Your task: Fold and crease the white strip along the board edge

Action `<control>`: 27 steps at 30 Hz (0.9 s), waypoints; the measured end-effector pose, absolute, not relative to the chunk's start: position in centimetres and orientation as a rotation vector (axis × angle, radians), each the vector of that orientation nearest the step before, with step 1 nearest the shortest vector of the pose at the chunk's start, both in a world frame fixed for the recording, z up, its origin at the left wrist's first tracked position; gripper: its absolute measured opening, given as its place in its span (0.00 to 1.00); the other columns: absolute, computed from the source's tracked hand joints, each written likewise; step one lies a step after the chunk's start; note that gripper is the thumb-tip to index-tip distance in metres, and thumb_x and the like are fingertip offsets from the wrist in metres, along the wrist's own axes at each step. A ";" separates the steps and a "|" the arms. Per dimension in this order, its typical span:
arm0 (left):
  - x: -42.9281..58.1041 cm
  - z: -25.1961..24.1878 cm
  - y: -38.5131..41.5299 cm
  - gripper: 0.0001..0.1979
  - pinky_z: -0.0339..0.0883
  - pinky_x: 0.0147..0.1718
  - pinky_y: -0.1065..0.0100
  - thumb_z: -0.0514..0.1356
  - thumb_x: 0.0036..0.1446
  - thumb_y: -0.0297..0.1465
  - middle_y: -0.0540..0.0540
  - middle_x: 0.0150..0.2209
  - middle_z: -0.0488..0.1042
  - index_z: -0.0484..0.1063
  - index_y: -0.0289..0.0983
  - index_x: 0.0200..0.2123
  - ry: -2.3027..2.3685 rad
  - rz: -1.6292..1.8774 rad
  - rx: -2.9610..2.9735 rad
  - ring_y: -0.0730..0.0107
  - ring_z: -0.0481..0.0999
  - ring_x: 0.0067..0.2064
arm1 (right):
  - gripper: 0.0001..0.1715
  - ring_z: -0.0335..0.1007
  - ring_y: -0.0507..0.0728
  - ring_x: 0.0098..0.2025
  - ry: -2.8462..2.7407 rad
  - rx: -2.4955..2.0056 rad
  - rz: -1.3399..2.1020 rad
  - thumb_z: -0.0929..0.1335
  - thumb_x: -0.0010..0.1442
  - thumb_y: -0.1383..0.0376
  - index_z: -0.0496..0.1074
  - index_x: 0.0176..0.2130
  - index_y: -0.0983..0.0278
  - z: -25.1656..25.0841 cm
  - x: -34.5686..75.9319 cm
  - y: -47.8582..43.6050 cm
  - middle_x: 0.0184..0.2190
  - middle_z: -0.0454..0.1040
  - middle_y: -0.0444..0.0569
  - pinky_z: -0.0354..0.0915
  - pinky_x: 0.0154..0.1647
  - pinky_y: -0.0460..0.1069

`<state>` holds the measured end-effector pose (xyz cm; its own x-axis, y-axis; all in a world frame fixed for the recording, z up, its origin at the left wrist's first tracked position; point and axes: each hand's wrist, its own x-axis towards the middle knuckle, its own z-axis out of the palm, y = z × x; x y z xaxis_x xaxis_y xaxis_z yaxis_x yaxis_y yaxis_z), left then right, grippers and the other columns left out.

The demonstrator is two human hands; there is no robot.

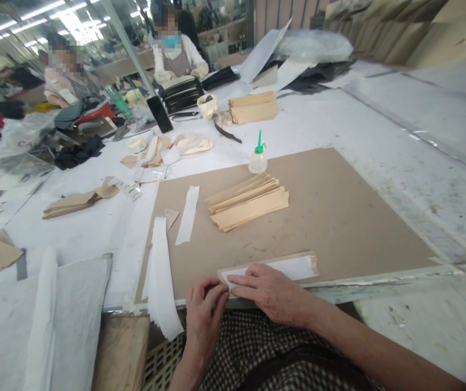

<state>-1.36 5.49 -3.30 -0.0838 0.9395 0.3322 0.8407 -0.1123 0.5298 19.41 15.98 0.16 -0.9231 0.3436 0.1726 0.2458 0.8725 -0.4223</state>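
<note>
At the front edge of the brown board (339, 217) lies a tan strip (315, 265) with a white strip (298, 266) on top of it. My left hand (206, 304) pinches the left end of the tan strip, and its fingertips partly hide that corner. My right hand (271, 293) rests across the white strip with fingers stretched out, pressing it down. Beyond my hands, a fanned stack of tan strips (251, 209) sits mid-board. To the left are a bundle of white strips (162, 277), hanging over the front edge, and a single white strip (188, 214).
A squeeze bottle with a green spout (258, 159) stands at the board's back edge. Farther off are a phone (160, 114), a tan stack (253, 107) and a black stack (182, 94). Two people sit across the table. Grey sheeting (74, 309) lies at front left.
</note>
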 end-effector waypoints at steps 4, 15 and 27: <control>-1.4 -3.6 5.1 0.12 0.68 0.48 0.57 0.59 0.65 0.28 0.44 0.48 0.71 0.77 0.45 0.48 1.963 1.000 2.072 0.60 0.71 0.48 | 0.20 0.62 0.59 0.48 -2.799 -0.450 0.580 0.63 0.65 0.75 0.72 0.54 0.65 -0.1 19.5 15.9 0.63 0.68 0.47 0.64 0.54 0.54; -1.8 -3.8 4.9 0.18 0.67 0.49 0.59 0.58 0.65 0.24 0.43 0.51 0.70 0.74 0.45 0.55 1.946 0.897 2.239 0.60 0.70 0.50 | 0.23 0.61 0.59 0.49 -2.765 -0.479 0.630 0.62 0.66 0.75 0.71 0.58 0.65 -0.4 19.6 15.4 0.65 0.65 0.48 0.63 0.56 0.55; -2.7 -2.7 5.6 0.18 0.66 0.47 0.56 0.56 0.66 0.26 0.42 0.51 0.69 0.71 0.47 0.57 1.888 0.637 2.284 0.59 0.68 0.48 | 0.22 0.61 0.61 0.55 -2.687 -0.539 0.683 0.63 0.67 0.72 0.71 0.59 0.66 -1.8 19.9 14.9 0.64 0.66 0.52 0.62 0.59 0.57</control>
<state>-2.75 5.58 -2.70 0.1382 0.9591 0.2470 0.9129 -0.2201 0.3438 19.91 14.87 -1.85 -0.8791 0.4293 0.2070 0.2783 0.8151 -0.5082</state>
